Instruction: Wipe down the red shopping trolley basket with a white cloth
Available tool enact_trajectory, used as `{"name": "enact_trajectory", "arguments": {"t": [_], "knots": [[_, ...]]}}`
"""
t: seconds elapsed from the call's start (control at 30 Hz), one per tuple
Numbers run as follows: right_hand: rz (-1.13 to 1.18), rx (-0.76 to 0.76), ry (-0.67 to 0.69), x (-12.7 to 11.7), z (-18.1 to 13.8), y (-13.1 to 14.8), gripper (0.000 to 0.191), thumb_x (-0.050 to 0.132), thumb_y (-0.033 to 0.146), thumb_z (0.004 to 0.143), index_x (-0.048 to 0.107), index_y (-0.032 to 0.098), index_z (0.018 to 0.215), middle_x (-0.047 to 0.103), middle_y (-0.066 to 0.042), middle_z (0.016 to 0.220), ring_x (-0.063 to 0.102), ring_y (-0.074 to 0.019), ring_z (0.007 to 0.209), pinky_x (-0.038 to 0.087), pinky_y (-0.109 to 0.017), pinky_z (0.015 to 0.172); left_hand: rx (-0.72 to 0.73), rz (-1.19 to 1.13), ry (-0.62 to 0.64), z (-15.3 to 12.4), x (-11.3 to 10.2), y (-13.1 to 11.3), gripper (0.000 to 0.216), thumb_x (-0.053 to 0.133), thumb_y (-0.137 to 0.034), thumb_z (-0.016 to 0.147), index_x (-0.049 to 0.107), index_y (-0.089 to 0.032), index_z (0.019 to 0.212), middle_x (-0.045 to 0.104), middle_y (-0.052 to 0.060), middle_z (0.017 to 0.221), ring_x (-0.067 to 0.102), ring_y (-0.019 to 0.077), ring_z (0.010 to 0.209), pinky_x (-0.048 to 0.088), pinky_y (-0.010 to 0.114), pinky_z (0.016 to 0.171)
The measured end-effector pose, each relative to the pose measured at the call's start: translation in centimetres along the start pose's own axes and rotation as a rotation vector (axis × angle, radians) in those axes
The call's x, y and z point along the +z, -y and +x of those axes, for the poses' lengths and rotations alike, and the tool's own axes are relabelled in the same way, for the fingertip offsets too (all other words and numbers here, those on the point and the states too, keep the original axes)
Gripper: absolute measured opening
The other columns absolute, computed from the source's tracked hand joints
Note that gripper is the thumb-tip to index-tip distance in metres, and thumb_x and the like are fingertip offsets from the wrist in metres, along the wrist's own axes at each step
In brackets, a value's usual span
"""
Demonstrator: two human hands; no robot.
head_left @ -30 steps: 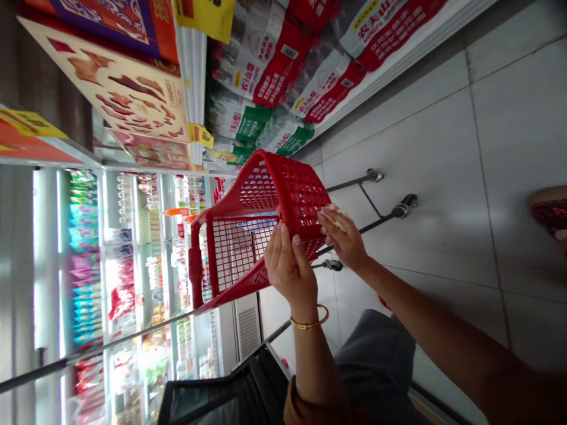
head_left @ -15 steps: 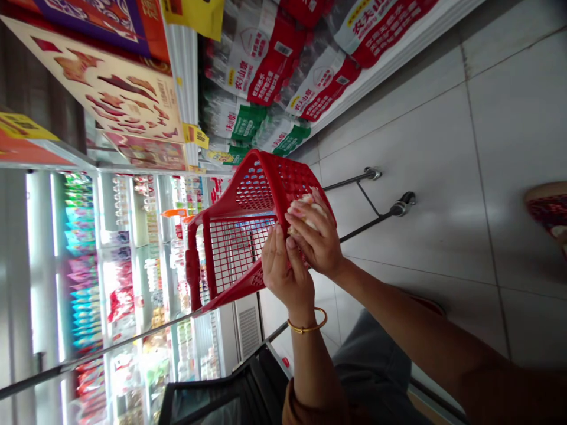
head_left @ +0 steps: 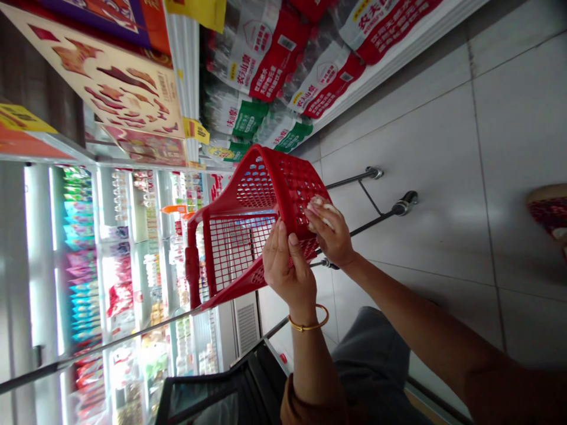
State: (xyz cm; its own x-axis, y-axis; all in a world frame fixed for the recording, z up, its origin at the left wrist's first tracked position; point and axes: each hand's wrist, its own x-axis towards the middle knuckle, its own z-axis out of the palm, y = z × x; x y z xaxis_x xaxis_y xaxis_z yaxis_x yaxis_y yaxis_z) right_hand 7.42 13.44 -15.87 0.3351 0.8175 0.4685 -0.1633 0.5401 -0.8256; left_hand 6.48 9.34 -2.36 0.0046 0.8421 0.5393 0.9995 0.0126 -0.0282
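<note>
A red plastic shopping cart [head_left: 283, 177] with perforated walls fills the middle; the picture is turned sideways, so its wheels point right. My left hand [head_left: 290, 268], with a gold bangle at the wrist, is closed at the cart's rim, fingers together against the edge and thumb beside it. My right hand [head_left: 330, 233] is closed round a crumpled off-white cloth [head_left: 326, 211] and presses it to the outside of the cart's end wall. The palm side of both hands is hidden.
Packs of water bottles [head_left: 266, 53] sit on a low shelf along the top, with boxes [head_left: 110, 82] at upper left. Lit shelves of packaged goods [head_left: 82, 265] stand at left. A black crate-like object [head_left: 239, 389] is below. Tiled floor [head_left: 443, 147] and a shoe [head_left: 549, 206] lie right.
My right hand has slid with the cloth down and right along the cart's outer wall, away from my left hand. The left hand stays at the rim.
</note>
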Motion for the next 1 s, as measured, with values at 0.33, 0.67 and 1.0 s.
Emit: {"name": "enact_trajectory", "arguments": {"t": [0.33,0.67,1.0], "knots": [[-0.084,0.031,0.028,-0.8,-1.9,-1.9,0.052,0.048,0.015,0.094,0.045,0.031,0.143,0.062,-0.01,0.13,0.054,-0.0249,0.13,0.049,-0.051,0.107,0.005,0.022,-0.01,-0.1,0.1,0.2,0.032,0.053,-0.018,0.095,0.064,-0.021,0.125,0.07,0.009,0.123,0.063,0.0203,0.119,0.052,0.041,0.102],[-0.04,0.177,0.018,-1.6,-1.4,-1.4,0.04,0.049,0.017,0.096,0.056,0.028,0.135,0.064,-0.009,0.125,0.057,-0.0231,0.126,0.051,-0.047,0.105,0.047,0.027,-0.05,-0.2,0.4,0.7,0.032,0.054,-0.015,0.094,0.065,-0.022,0.123,0.072,0.008,0.118,0.066,0.0194,0.115,0.054,0.04,0.098],[0.163,0.052,0.131,0.0,7.5,4.0,0.029,0.047,0.03,0.099,0.063,0.027,0.124,0.065,-0.005,0.128,0.055,-0.0194,0.128,0.044,-0.046,0.114,0.073,-0.028,-0.057,-1.0,0.1,0.8,0.038,0.053,-0.007,0.092,0.063,-0.023,0.126,0.072,0.007,0.119,0.065,0.0185,0.115,0.054,0.039,0.098]]}}
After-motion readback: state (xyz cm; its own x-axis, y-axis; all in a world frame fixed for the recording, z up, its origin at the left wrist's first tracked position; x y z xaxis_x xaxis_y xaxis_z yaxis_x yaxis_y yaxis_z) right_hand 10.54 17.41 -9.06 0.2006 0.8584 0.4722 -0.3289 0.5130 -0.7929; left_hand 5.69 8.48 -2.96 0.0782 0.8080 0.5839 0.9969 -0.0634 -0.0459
